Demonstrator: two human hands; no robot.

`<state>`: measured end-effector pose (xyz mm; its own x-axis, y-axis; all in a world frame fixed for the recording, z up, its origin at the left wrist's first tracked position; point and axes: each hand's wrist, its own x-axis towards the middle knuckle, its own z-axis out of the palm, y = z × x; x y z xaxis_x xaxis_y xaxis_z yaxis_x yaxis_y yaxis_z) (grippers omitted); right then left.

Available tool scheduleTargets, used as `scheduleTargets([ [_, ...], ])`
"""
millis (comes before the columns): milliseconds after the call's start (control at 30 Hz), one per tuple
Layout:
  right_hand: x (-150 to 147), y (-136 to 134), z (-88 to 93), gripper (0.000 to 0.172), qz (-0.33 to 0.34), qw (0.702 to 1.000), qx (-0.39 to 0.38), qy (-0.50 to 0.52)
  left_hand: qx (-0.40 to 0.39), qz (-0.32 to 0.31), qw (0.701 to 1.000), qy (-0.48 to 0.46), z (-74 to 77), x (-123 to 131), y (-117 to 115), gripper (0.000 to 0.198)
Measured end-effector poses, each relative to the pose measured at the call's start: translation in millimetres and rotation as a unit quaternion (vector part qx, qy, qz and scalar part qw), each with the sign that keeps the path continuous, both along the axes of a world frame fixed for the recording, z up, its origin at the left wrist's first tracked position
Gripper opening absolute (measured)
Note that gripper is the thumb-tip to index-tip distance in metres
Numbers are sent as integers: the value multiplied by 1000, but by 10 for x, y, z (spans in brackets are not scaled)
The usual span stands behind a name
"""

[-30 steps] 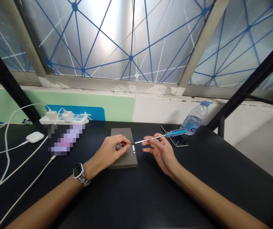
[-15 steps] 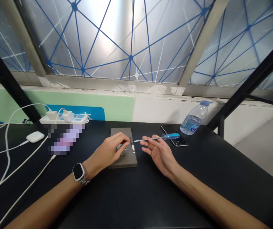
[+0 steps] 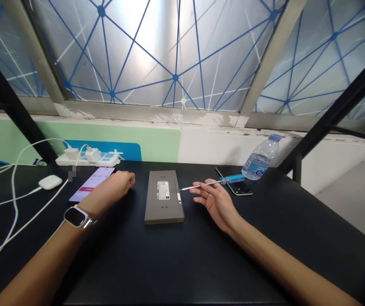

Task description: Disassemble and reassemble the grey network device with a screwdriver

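Frosted window panes (image 3: pixel 157 51) crossed with blue and white lines fill the background above a green and white wall, and below them runs a black table (image 3: pixel 182 263).

At the middle of the table lies a grey box (image 3: pixel 157 208). It is flat, rectangular and metal-looking, and its long sides run away from the person. A white label (image 3: pixel 162 190) sits on its top face, and a narrow strip with a small white piece runs along its right edge. The near side face shows a row of tiny openings.

The right hand (image 3: pixel 216 203) rests palm up, just right of the box, with the fingers loosely spread. Thumb and forefinger lightly pinch the shaft of a screwdriver (image 3: pixel 214 182). The screwdriver has a clear blue handle pointing towards the right and a thin metal shaft. Its tip reaches the box's right edge, beside the strip.

The left hand (image 3: pixel 118 183) lies on the table, left of the box and apart from it. Its fingers are curled in towards the palm, and whether anything is inside it cannot be told. A watch (image 3: pixel 75 216) is on that wrist. Just beside the knuckles lies a phone (image 3: pixel 91 183) with a lit pink screen.

Farther left are a white earbud case (image 3: pixel 50 182), a power strip (image 3: pixel 106 160) with chargers plugged in, and white cables (image 3: pixel 13 199). A dark phone (image 3: pixel 242 189) and a water bottle (image 3: pixel 260 159) sit behind the right hand.
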<state>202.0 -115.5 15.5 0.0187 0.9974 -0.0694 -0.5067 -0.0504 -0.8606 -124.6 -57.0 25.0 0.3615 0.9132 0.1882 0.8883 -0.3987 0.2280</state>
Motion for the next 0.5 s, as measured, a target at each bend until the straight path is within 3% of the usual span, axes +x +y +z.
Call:
scheduleTargets([
  [133, 6, -6, -11, 35, 10, 1000, 4, -12, -16, 4, 1000, -4, -61, -48, 18, 17],
  [267, 23, 2, -3, 36, 17, 999, 23, -39, 25, -25, 999, -28, -19, 24, 7, 19],
  [400, 51, 42, 24, 39, 36, 993, 54, -102, 45, -91, 990, -96, -19, 336, -102, 34],
  [500, 100, 88, 39, 41, 49, 982, 71, -167, -14, -107, 987, -117, -104, 604, -219, 45],
])
